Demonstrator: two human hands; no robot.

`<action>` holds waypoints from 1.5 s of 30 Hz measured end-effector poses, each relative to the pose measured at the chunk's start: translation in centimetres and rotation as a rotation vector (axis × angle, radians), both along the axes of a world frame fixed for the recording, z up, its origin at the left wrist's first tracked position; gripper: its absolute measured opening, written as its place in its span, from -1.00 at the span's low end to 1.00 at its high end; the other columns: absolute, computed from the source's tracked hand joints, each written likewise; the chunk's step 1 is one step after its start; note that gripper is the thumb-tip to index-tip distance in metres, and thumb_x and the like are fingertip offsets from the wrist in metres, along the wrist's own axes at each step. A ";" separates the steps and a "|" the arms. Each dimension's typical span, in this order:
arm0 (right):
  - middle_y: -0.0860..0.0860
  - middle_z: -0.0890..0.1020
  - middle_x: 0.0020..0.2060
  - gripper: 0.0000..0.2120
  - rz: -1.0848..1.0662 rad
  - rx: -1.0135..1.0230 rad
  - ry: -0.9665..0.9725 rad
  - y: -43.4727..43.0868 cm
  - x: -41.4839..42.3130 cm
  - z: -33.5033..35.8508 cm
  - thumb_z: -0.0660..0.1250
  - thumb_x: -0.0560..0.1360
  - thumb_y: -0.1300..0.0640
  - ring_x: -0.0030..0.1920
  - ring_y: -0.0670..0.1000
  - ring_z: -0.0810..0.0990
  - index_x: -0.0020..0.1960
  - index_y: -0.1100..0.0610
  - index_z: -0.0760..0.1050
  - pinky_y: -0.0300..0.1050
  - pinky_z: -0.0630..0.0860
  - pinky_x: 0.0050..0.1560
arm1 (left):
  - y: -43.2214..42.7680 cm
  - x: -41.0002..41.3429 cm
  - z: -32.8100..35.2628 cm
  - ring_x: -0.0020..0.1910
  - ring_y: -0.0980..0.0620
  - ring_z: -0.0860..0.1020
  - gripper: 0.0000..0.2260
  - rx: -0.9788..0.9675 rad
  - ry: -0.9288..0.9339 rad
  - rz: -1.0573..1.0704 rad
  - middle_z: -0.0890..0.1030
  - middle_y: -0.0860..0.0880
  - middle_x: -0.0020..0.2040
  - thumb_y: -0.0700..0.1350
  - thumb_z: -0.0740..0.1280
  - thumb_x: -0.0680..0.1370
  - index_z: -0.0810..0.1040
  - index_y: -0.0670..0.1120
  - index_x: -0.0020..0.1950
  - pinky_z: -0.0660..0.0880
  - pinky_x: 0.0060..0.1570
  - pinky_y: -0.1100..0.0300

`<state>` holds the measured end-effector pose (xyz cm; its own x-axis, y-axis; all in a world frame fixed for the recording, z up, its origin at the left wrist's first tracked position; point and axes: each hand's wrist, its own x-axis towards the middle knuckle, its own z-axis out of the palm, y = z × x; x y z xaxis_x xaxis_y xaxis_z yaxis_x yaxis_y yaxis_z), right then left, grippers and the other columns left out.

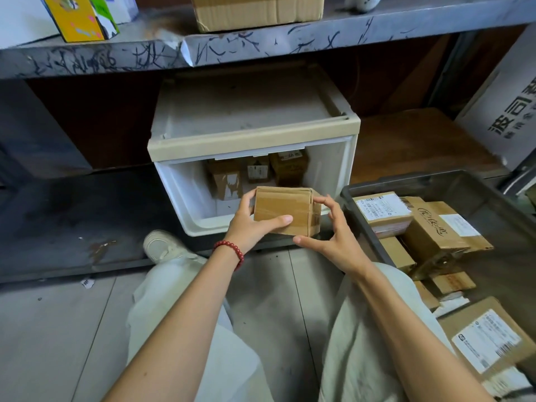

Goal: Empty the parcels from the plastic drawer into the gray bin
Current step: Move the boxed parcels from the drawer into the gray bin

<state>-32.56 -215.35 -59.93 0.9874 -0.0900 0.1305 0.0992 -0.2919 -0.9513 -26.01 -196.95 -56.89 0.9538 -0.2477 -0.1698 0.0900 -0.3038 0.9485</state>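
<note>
Step in hand: transfer of one parcel; the held parcel point(278, 207) hangs in front of the near edge of the plastic drawer point(179, 192), not yet over the gray bin point(406, 179) on the right.
Left hand point(255, 224): grip closed on the parcel's left end, thumb laid across the near face, fingers behind.
Right hand point(333, 236): grip curved round the parcel's right end, index finger at the top corner and thumb at the bottom corner; contact looks light.
Next move, as judged: carry the parcel right, clear the bin's near-left rim, and release above the binned parcels point(435, 227).
Remaining work: at least three drawer parcels point(258, 169) stand at the far end of the drawer, so the task is partly done.
Parcel material: brown corrugated cardboard, box-shaped, wrapped in glossy clear tape; probably rigid and slightly slick.
Drawer material: smooth white plastic, open-topped, rounded corners, pulled out of a beige housing point(252, 137).
Bin material: dark gray, straight-walled, rectangular plastic.
Shelf point(261, 44): gray metal above, heavily scratched.
</note>
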 end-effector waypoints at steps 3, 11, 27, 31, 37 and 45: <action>-0.06 0.31 0.37 -0.21 0.004 0.032 -0.001 -0.3 0.3 0.4 0.55 0.34 0.25 0.24 -0.45 0.28 0.40 -0.03 0.18 -0.64 0.24 0.09 | -0.2 -0.5 0.2 0.30 0.01 0.40 -0.16 0.043 0.011 -0.035 0.41 0.02 0.34 0.12 0.55 0.29 0.18 0.16 0.46 0.43 0.28 -0.09; -0.08 0.62 0.15 -0.49 -0.040 0.270 0.080 -0.3 0.3 1.1 0.38 0.50 0.04 0.06 -0.19 0.63 0.41 -0.01 0.30 -0.42 0.52 -0.10 | -0.8 -1.0 0.9 0.35 -0.04 0.40 -0.13 0.091 -0.007 -0.078 0.40 -0.04 0.39 0.10 0.55 0.28 0.17 0.09 0.48 0.39 0.30 0.01; 0.01 0.70 0.04 -0.61 -0.207 0.563 0.201 -1.6 0.9 2.0 0.26 0.55 -0.17 0.02 0.00 0.69 0.28 0.01 0.50 -0.10 0.58 0.05 | -4.7 -1.2 1.5 0.03 0.05 0.63 -0.18 -0.076 0.051 -0.132 0.58 -0.01 0.22 0.27 0.39 0.32 0.14 0.16 0.52 0.55 0.13 0.03; 0.02 0.68 0.11 -0.56 -0.253 0.581 0.157 -4.2 -0.4 2.2 0.32 0.53 -0.11 0.10 0.04 0.66 0.36 0.01 0.42 -0.04 0.58 0.12 | -7.5 -1.4 1.7 -0.01 0.07 0.63 -0.41 -0.065 -0.002 -0.192 0.59 0.00 0.19 0.15 0.32 0.52 0.16 0.22 0.50 0.58 0.07 0.07; 0.00 0.67 0.07 -0.54 -0.441 0.555 0.136 -9.4 -3.7 3.3 0.28 0.54 -0.15 -0.08 -0.05 0.71 0.39 -0.08 0.29 -0.24 0.60 -0.20 | -14.6 -2.4 3.2 -0.13 0.18 0.62 -0.53 -0.038 -0.058 -0.349 0.60 0.05 0.07 0.12 0.23 0.59 0.20 0.21 0.48 0.56 -0.25 0.37; 0.05 0.63 0.11 -0.51 -0.770 0.664 0.020 -18.2 -11.0 3.1 0.37 0.53 0.06 -0.07 -0.04 0.69 0.39 0.06 0.28 -0.16 0.64 -0.12 | -25.6 -6.4 2.1 0.11 0.00 0.60 -0.47 -0.005 0.024 -0.614 0.57 0.00 0.24 0.24 0.23 0.54 0.18 0.22 0.49 0.51 0.19 -0.07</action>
